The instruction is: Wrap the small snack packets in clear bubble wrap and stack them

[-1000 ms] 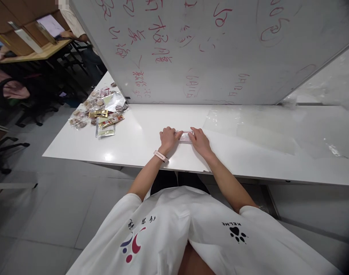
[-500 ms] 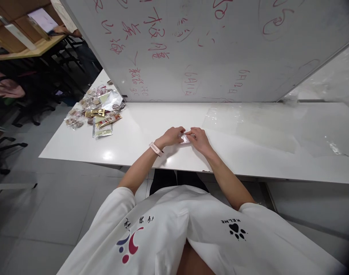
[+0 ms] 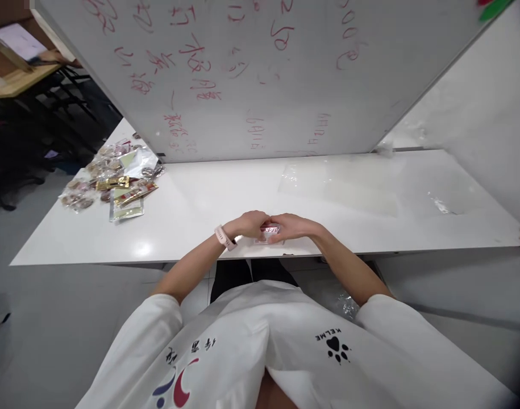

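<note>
Between my two hands, close to the table's front edge, is a small clear plastic packet with a pink-red strip along its top. My left hand, with a pale pink watch on the wrist, grips its left side. On the right side my right hand holds it, thumb in front and fingers behind. The fingertips of both hands meet at the far side of the packet. What lies inside the packet is too small to make out.
Wrapped snacks and sachets lie heaped on the white table at the left. A whiteboard with red writing stands behind. Clear plastic sheets lie on the right. Part of another person's arm shows at the upper left.
The view has shifted and turned to the right. My hands have rolled inward around the packet, and its pink-red strip now shows between them.
</note>
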A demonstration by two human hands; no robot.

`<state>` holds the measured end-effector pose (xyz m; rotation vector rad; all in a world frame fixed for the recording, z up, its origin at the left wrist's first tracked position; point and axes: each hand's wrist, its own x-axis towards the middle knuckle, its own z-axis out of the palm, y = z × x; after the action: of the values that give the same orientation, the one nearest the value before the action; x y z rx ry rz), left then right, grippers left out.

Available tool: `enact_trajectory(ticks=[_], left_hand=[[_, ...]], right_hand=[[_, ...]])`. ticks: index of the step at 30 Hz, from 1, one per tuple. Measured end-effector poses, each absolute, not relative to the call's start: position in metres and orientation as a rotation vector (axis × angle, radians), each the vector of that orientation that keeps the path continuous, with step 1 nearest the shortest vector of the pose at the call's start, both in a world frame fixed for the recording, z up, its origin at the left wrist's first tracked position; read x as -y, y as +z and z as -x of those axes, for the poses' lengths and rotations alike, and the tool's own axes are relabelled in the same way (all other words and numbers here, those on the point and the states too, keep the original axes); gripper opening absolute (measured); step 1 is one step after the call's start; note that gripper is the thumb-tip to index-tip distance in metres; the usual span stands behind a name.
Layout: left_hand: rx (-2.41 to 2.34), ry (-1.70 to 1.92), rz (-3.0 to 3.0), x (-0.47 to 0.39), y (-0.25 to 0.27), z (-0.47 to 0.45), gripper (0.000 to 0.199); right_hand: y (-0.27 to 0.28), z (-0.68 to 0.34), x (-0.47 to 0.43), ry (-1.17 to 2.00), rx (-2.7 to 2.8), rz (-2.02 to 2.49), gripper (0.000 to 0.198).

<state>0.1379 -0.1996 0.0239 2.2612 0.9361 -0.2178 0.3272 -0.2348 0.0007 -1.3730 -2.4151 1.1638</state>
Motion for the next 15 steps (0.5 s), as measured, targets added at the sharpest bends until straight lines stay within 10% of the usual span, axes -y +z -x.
enact_trajectory(ticks=[15], left_hand=[[-0.859, 0.284, -2.667, 0.237, 0.016, -0.174, 0.02]], right_hand=[[0.001, -0.366, 0.289, 1.178, 1.864, 1.541, 0.024]])
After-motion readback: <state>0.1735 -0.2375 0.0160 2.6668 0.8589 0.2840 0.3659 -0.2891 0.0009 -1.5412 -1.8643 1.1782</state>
